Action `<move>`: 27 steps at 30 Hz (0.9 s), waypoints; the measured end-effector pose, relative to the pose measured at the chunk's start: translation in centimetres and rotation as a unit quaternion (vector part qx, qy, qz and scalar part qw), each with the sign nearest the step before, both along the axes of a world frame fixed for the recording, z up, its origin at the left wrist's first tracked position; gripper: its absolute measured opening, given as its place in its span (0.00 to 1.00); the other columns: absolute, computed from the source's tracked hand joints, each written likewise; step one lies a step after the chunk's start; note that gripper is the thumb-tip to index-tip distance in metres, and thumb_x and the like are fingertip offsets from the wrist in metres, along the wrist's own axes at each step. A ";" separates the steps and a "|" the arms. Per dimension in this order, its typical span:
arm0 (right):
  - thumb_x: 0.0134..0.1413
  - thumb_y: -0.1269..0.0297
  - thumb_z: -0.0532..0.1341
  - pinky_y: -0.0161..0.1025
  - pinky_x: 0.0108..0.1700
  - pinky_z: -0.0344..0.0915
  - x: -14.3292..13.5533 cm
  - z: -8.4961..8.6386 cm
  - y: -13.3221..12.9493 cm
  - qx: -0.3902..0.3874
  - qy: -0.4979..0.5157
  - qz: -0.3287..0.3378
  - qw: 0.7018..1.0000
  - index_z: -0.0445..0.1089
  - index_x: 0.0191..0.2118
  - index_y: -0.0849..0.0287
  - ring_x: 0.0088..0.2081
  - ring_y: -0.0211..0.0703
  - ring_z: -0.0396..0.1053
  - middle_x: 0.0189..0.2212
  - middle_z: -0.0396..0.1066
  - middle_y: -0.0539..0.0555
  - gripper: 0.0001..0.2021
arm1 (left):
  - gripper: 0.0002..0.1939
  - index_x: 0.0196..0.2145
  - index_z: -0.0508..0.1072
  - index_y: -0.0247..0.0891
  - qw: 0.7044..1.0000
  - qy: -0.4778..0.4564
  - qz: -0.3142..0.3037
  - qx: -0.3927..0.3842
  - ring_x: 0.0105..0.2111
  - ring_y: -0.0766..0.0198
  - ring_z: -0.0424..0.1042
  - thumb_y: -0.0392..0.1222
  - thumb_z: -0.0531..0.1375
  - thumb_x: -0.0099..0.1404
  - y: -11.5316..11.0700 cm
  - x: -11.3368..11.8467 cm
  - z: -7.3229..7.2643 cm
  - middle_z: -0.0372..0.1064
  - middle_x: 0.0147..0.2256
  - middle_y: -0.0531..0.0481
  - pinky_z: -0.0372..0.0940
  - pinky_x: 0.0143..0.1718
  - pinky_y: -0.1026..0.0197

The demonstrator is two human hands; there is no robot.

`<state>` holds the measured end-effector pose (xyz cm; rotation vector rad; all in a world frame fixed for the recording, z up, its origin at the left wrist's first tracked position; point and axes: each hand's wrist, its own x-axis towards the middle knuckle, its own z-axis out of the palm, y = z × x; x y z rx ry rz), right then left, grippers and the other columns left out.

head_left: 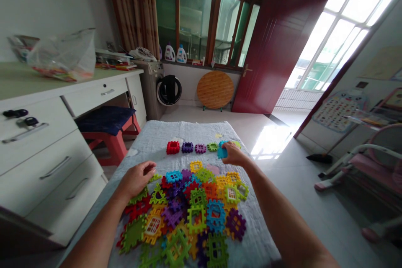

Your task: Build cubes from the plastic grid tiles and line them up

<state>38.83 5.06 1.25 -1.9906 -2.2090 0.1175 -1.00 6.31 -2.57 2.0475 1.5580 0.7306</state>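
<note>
A row of plastic pieces runs across the far part of the cloth-covered table: a red piece, a dark purple one, a lighter purple one and a green one. At the row's right end, my right hand is closed on a blue piece. Part of another green piece shows behind that hand. My left hand hovers by the left edge of a heap of colourful interlocking pieces, its fingers curled together; whether anything small is between them is hidden.
Left of the table stand a white desk with a plastic bag and a red stool with a dark cushion. Beyond are a washing machine, a round wooden board and a red door. A pink chair is at right.
</note>
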 end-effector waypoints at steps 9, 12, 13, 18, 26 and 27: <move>0.37 0.64 0.66 0.38 0.44 0.58 4.4 0.9 6.1 -0.017 -0.020 -0.057 0.998 0.67 0.48 0.60 0.46 0.49 0.62 0.45 0.65 0.59 0.27 | 0.17 0.35 0.73 0.42 1.000 -0.011 0.004 -0.010 0.38 0.57 0.76 0.53 0.55 0.53 -0.2 0.2 0.4 0.77 0.36 0.50 0.67 0.42 0.61; 0.35 0.63 0.67 0.39 0.44 0.59 4.3 0.2 6.5 -0.040 -0.028 -0.050 0.998 0.68 0.48 0.59 0.46 0.50 0.63 0.47 0.65 0.59 0.27 | 0.17 0.36 0.74 0.42 1.000 -0.011 0.004 -0.010 0.38 0.57 0.75 0.53 0.55 0.53 -0.1 0.1 0.1 0.77 0.37 0.49 0.67 0.42 0.61; 0.35 0.63 0.67 0.40 0.44 0.59 4.2 0.0 6.5 -0.047 -0.031 -0.048 0.997 0.68 0.48 0.59 0.46 0.51 0.63 0.47 0.65 0.60 0.27 | 0.18 0.36 0.73 0.41 1.000 -0.010 0.003 -0.012 0.39 0.56 0.75 0.53 0.55 0.54 -0.1 0.1 0.1 0.77 0.37 0.49 0.67 0.42 0.61; 0.35 0.63 0.68 0.43 0.47 0.59 4.3 0.0 6.7 -0.070 -0.038 -0.046 0.996 0.61 0.56 0.59 0.50 0.56 0.61 0.51 0.63 0.62 0.36 | 0.17 0.37 0.73 0.41 1.000 -0.006 0.001 -0.018 0.39 0.56 0.75 0.53 0.55 0.55 0.0 -0.1 -0.2 0.77 0.38 0.49 0.67 0.43 0.60; 0.29 0.64 0.72 0.50 0.48 0.59 3.0 -0.1 7.2 -0.110 -0.058 -0.018 0.992 0.56 0.59 0.56 0.54 0.61 0.59 0.56 0.61 0.62 0.45 | 0.17 0.37 0.73 0.42 1.000 -0.008 0.001 -0.018 0.39 0.56 0.75 0.53 0.55 0.55 0.0 0.1 0.0 0.77 0.38 0.49 0.67 0.44 0.60; 0.29 0.65 0.72 0.49 0.47 0.60 2.8 -0.2 7.2 -0.111 -0.060 -0.013 0.992 0.58 0.57 0.55 0.53 0.60 0.60 0.54 0.63 0.61 0.43 | 0.17 0.37 0.73 0.42 1.000 -0.009 0.001 -0.017 0.39 0.56 0.75 0.53 0.55 0.55 0.0 0.0 -0.1 0.77 0.38 0.49 0.67 0.44 0.60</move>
